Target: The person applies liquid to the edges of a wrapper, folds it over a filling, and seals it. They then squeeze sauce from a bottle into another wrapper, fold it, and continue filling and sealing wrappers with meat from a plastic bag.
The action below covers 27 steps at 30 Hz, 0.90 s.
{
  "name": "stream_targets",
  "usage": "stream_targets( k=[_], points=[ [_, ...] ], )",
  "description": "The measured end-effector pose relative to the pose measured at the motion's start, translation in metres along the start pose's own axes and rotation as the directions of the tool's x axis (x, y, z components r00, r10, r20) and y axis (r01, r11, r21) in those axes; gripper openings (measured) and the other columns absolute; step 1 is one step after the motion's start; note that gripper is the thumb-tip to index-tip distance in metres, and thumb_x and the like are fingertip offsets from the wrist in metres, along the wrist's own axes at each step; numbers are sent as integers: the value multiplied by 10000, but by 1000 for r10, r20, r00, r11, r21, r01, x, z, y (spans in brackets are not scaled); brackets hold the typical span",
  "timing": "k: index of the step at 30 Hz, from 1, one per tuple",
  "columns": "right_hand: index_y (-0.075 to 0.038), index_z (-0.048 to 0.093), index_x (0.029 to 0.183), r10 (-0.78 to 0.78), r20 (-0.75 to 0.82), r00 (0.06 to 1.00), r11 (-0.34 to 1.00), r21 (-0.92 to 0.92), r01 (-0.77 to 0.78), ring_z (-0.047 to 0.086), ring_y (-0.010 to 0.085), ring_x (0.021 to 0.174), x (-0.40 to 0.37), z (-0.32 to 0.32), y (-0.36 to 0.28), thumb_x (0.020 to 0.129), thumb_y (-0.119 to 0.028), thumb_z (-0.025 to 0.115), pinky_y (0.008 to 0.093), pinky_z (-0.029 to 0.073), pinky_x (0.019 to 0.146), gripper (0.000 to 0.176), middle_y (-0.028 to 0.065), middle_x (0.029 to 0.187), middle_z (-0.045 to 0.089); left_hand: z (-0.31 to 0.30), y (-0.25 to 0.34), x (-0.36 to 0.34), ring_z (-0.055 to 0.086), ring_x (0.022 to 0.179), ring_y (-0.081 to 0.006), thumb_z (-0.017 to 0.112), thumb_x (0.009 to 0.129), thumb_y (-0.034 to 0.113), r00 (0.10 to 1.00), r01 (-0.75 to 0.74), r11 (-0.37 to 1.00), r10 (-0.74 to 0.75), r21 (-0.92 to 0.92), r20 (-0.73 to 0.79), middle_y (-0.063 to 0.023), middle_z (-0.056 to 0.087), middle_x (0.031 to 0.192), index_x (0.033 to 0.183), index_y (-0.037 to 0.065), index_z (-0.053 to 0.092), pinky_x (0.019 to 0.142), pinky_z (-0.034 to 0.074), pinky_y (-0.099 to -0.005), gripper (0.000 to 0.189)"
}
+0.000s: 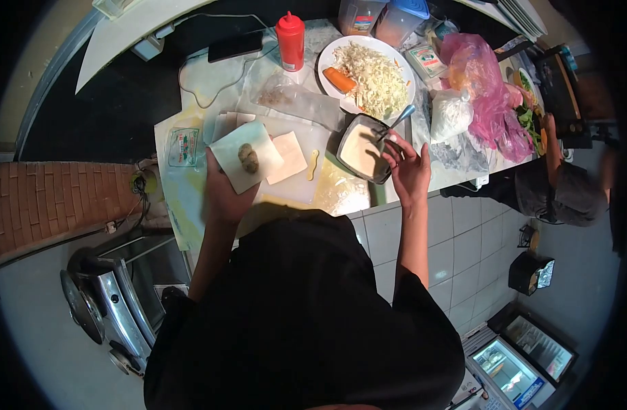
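My left hand (226,195) supports a square pale wrapper sheet (259,149) from below, with a small lump of brown filling (248,158) lying in its middle. Beside it, more wrapper sheets (287,158) lie on a white board. My right hand (410,171) is palm up at the right edge of a dark square bowl (361,152) of creamy liquid. Its fingers are slightly curled and the thumb stands apart. Close to those fingertips, a spoon with a blue handle (403,117) leans out of the bowl.
Behind the bowl stands a white plate (323,76) of shredded cabbage and carrot. A red squeeze bottle (290,42), a phone (235,47) and a clear bag (296,101) lie around it. Pink plastic bags (481,89) crowd the right, where another person (566,184) stands.
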State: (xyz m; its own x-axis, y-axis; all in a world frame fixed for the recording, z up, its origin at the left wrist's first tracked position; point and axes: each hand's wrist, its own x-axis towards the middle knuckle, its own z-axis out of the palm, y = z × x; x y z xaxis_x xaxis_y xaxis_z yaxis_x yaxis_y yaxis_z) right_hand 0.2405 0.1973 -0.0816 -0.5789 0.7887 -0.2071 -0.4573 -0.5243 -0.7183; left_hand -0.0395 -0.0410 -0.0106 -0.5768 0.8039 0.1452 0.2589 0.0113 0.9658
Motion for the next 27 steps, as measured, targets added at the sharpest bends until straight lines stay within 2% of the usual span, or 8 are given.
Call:
stream_targets(
  k=[2, 5, 6, 7, 10, 16, 20, 27],
  points=[
    [42, 651, 1222, 24, 2, 1000, 997, 67, -24, 530, 270, 1249, -5, 6, -5, 1061, -509, 284, 370, 467, 1004, 682, 177, 1456, 510, 0, -7, -3, 625, 1159, -286, 668, 815, -106, 1000, 4, 998, -3, 62, -23, -178, 605, 1293, 1424, -19, 310, 988, 489, -377, 712],
    [34, 656, 1221, 20, 27, 999, 997, 71, -22, 529, 270, 1250, -9, 23, -13, 1059, -513, 287, 366, 464, 1008, 680, 178, 1451, 514, 8, -11, 0, 598, 1205, -310, 614, 962, 150, 998, -56, 986, 51, 157, 40, -189, 593, 1317, 1438, -24, 337, 1041, 456, -417, 577],
    [34, 656, 1221, 26, 35, 999, 997, 69, -28, 529, 270, 1250, -10, 35, -16, 1059, -513, 287, 366, 464, 1008, 680, 178, 1451, 514, 22, -21, 11, 577, 1231, -323, 513, 1004, 298, 964, 258, 720, -149, -644, 220, -196, 580, 1338, 1446, -25, 347, 1070, 429, -439, 572],
    [37, 672, 1186, 0, 61, 998, 999, 39, -2, 531, 262, 1229, -11, 49, -20, 1063, -513, 266, 355, 478, 985, 695, 171, 1443, 518, 35, -23, 19, 557, 1257, -336, 411, 1046, 446, 876, 455, -124, -114, -882, 468, -203, 566, 1359, 1455, -27, 358, 1099, 401, -462, 627],
    [29, 704, 1119, -26, 128, 991, 998, -49, 32, 505, 244, 1230, -11, 92, -28, 1063, -538, 203, 359, 445, 999, 759, 148, 1426, 524, 59, 3, 29, 452, 1364, -339, 229, 1013, 647, 755, 581, 23, -388, -813, 529, -211, 479, 1453, 1461, -6, 388, 1158, 314, -511, 808],
    [-17, 526, 1361, -103, 365, 925, 712, -623, 325, 412, 252, 1331, -5, 145, -27, 1029, -619, 93, 418, 251, 1129, 812, 115, 1201, 673, 65, 43, 30, 460, 1362, -329, 266, 1024, 626, 777, 559, 43, -375, -828, 505, -187, 471, 1472, 1482, 7, 367, 1164, 318, -488, 777],
    [-44, 585, 1308, -97, 442, 892, 590, -696, 409, 391, 292, 1342, -3, 151, -19, 1037, -601, 173, 453, 184, 1167, 744, 119, 1324, 597, 58, 37, 28, 476, 1347, -315, 284, 1020, 630, 785, 567, 28, -322, -823, 530, -170, 485, 1462, 1470, 12, 391, 1157, 331, -472, 772],
    [-145, 722, 1130, -190, 712, 676, -284, -699, 656, 396, 366, 1325, -17, 160, -19, 943, -419, 495, 518, 262, 1067, 403, 112, 1466, 467, 54, 34, 21, 492, 1324, -296, 324, 1015, 629, 794, 541, -4, -329, -841, 512, -133, 515, 1444, 1433, 40, 460, 1144, 341, -464, 735]
  ],
)
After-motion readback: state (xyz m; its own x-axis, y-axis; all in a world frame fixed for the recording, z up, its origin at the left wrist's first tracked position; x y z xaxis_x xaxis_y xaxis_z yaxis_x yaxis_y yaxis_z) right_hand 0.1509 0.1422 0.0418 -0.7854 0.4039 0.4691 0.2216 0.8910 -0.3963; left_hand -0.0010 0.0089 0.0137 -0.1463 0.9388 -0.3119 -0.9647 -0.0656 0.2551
